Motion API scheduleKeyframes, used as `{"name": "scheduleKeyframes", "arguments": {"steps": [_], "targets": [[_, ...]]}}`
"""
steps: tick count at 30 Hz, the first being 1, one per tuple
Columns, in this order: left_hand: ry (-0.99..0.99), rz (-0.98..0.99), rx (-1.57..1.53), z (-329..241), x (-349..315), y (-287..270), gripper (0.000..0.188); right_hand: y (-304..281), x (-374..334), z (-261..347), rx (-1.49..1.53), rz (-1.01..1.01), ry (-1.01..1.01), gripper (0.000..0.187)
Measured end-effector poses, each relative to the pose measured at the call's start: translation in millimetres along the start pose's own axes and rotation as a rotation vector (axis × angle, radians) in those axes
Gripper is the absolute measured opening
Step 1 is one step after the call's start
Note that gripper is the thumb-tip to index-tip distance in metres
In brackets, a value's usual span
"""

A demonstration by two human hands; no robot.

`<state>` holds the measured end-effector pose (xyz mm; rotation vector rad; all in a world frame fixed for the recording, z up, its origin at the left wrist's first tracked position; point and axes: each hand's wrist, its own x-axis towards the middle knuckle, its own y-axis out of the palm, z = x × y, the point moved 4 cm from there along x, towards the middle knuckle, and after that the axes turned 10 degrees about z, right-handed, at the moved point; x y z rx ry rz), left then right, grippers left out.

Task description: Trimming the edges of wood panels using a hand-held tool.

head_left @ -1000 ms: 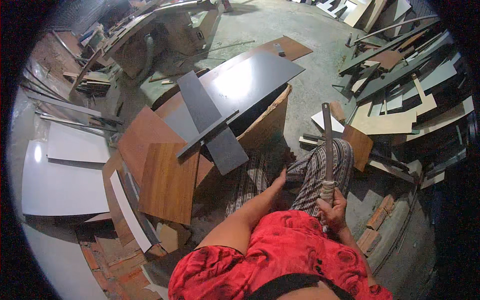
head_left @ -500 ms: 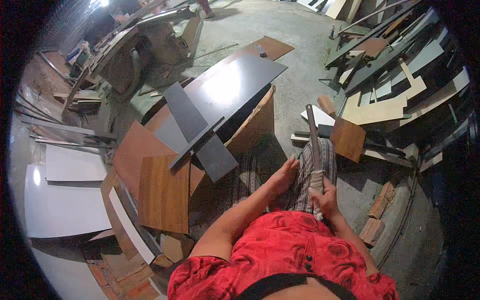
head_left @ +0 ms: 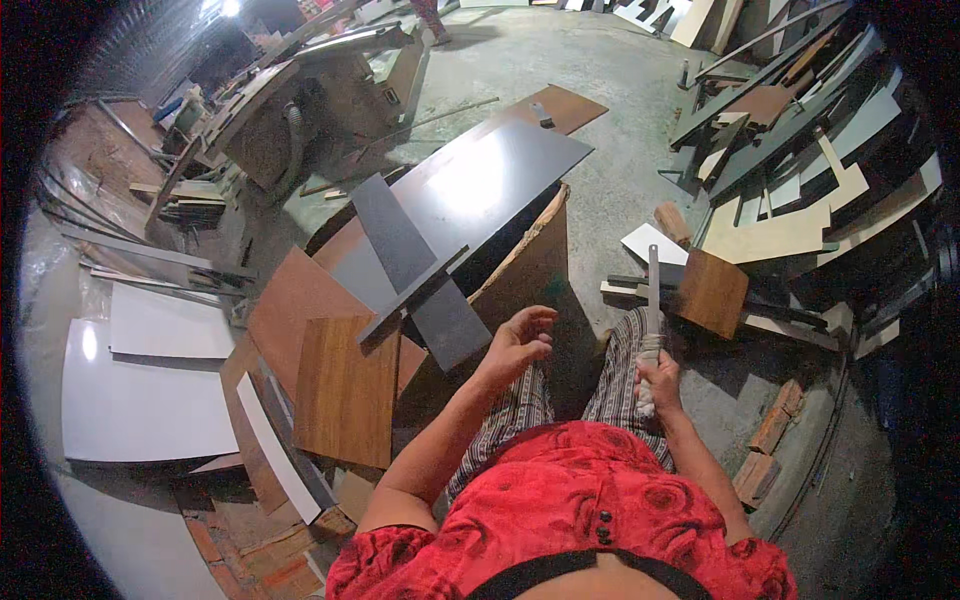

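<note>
My right hand (head_left: pixel 658 383) is closed around the cloth-wrapped grip of a long flat metal blade (head_left: pixel 654 285). The blade points up and away from me above my right knee, and a small hole shows near its tip. My left hand (head_left: pixel 522 342) hovers over my left knee with loosely curled fingers and a thumb held apart; nothing shows in it. Just beyond that hand lies a narrow dark grey panel (head_left: pixel 440 325), partly under a thin dark strip (head_left: pixel 410 298). Both rest on a stack with a large shiny grey panel (head_left: pixel 480 185).
The panels lie over a box with a ragged edge (head_left: pixel 530 240). A wood-grain board (head_left: pixel 345 390) leans at the left, near white sheets (head_left: pixel 145 400). Offcuts (head_left: pixel 765 235) and bricks (head_left: pixel 775 418) lie at the right. Far off, a person's leg (head_left: pixel 428 15) shows.
My left hand has moved left and away from me, off my right knee toward the panels. My right hand keeps the blade, now turned edge-on differently. The view has shifted slightly.
</note>
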<state>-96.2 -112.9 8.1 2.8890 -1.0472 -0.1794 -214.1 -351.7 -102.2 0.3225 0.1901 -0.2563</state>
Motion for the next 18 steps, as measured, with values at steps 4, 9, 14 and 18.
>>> {"name": "scheduleKeyframes", "arguments": {"steps": [4,9,14,18], "targets": [[-0.166,0.146,0.367,35.8,-24.4,-11.6,0.052,1.5,2.2,-0.9,-0.034,0.003,0.003,0.012],[-0.287,0.18,0.905,61.7,-45.1,-10.9,0.06,-6.9,-1.7,4.8,0.006,-0.015,0.049,0.012],[-0.52,-0.043,0.921,147.0,-45.7,-47.4,0.07,3.1,3.8,7.7,0.041,0.0,0.065,0.014],[-0.768,0.236,-0.025,71.3,-31.5,-28.5,0.084,2.6,5.3,11.1,0.001,0.036,0.03,0.016]]}}
